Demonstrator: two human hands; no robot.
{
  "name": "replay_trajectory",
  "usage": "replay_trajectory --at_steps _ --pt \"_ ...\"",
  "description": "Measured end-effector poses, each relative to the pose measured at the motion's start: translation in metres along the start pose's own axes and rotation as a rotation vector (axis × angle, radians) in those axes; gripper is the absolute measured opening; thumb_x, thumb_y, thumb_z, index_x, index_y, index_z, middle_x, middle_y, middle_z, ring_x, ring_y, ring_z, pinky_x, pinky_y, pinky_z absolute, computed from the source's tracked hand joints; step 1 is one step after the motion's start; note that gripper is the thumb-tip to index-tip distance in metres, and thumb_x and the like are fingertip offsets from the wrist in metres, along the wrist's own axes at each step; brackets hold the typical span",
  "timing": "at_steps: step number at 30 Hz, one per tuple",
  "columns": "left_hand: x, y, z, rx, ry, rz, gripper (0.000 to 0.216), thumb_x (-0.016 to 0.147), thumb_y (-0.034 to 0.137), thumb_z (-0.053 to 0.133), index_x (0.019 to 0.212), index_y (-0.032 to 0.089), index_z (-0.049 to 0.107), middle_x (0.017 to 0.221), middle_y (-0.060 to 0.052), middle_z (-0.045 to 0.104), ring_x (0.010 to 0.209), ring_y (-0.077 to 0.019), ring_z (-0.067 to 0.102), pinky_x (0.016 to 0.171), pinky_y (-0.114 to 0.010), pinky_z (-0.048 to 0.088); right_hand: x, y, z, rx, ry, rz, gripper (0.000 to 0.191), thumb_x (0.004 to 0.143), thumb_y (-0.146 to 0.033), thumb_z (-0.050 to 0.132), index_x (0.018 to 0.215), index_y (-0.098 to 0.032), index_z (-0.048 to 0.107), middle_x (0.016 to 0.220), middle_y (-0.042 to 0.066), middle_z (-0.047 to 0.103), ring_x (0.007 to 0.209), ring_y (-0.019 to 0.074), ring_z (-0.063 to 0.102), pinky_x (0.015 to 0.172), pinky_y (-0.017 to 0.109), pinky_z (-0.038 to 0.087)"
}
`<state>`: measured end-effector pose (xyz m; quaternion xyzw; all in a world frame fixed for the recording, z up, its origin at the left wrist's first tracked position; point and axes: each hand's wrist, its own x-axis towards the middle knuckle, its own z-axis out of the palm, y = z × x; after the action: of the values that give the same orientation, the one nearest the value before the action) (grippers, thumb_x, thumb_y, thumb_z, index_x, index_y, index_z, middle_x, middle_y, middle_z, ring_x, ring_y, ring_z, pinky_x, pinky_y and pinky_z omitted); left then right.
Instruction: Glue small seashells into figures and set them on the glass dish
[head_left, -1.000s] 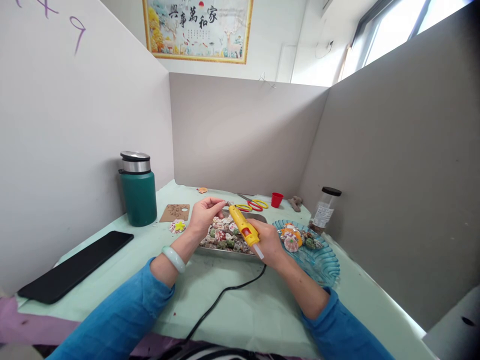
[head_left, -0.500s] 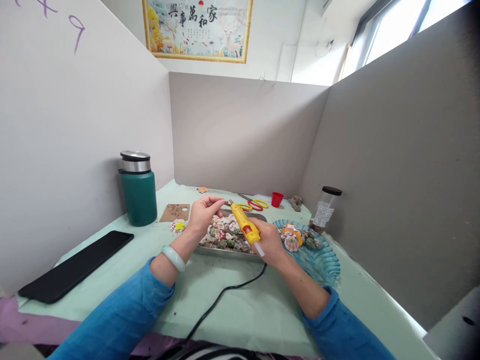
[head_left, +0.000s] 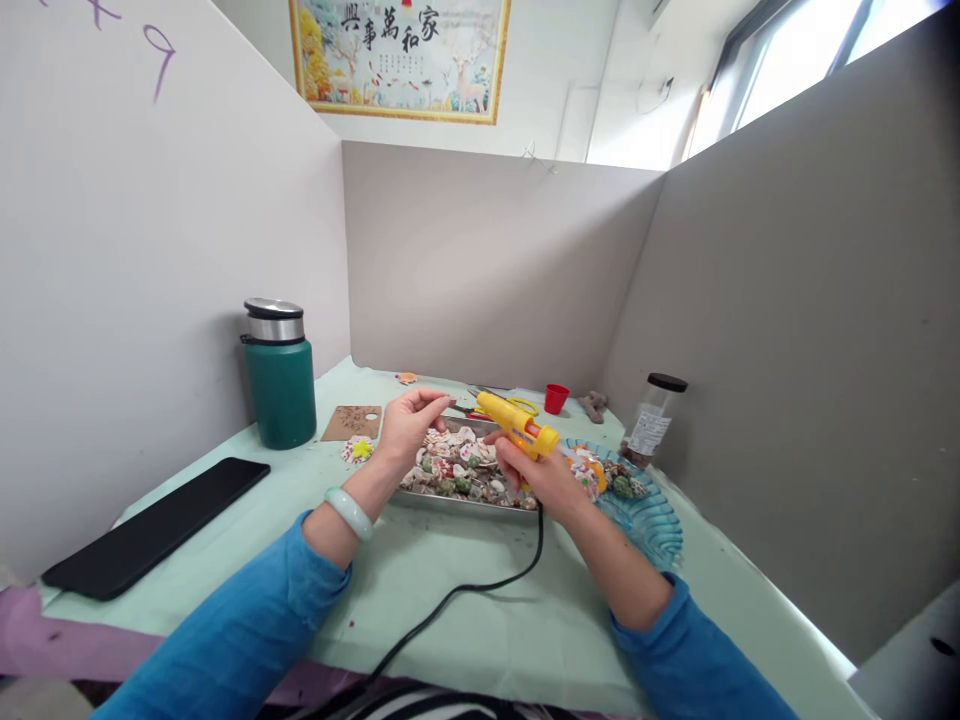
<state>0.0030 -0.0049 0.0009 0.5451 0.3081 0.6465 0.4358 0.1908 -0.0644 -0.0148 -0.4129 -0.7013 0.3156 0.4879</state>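
A yellow hot glue gun point(head_left: 514, 420) is in my right hand point(head_left: 544, 475), its nozzle pointing up and left over the far side of a metal tray point(head_left: 465, 506). Small seashells point(head_left: 457, 465) fill the tray. My left hand point(head_left: 409, 430), with a pale bangle at its wrist, is pinched closed above the tray's left end. Whatever sits between those fingertips is too small to make out. The nozzle is apart from the left fingertips. From the gun's handle a black cord point(head_left: 450, 595) runs down to the table's near edge.
Left stand a green bottle point(head_left: 279, 390), a black slab point(head_left: 157, 525), a brown card point(head_left: 352, 423) and a shell piece with a yellow star point(head_left: 360, 449). Behind the tray lie scissors point(head_left: 525, 405) and a red cup point(head_left: 556, 399). Right are a blue plate point(head_left: 660, 530) and a jar point(head_left: 651, 420).
My right hand has swung the glue gun's nozzle away from my left fingertips, up and to the right. The gun now lies flatter across the view. My left hand keeps its pinch nearly in place.
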Motion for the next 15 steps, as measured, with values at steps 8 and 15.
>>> replay_trajectory --at_steps 8,15 --pt "-0.0024 0.0036 0.0016 0.015 -0.003 0.014 0.022 0.065 0.029 0.073 0.075 0.012 0.064 0.066 -0.003 0.066 0.044 -0.0059 0.048 0.049 -0.021 0.038 -0.0025 -0.0038 -0.0029 0.282 -0.075 0.08 0.042 0.083 -0.057 0.049 0.082 -0.017 0.062 0.065 0.001 0.059 0.047 0.0084 0.048 0.044 0.021 0.039" --pt "-0.0001 -0.0032 -0.0007 0.07 -0.026 0.043 0.022 0.068 0.032 0.071 0.077 0.013 0.064 0.057 -0.001 0.062 0.045 -0.0075 0.049 0.048 -0.021 0.036 -0.003 -0.0048 -0.002 0.227 -0.057 0.095 0.043 0.082 -0.056 0.052 0.073 -0.016 0.061 0.064 0.001 0.06 0.049 0.0085 0.05 0.047 0.021 0.04"
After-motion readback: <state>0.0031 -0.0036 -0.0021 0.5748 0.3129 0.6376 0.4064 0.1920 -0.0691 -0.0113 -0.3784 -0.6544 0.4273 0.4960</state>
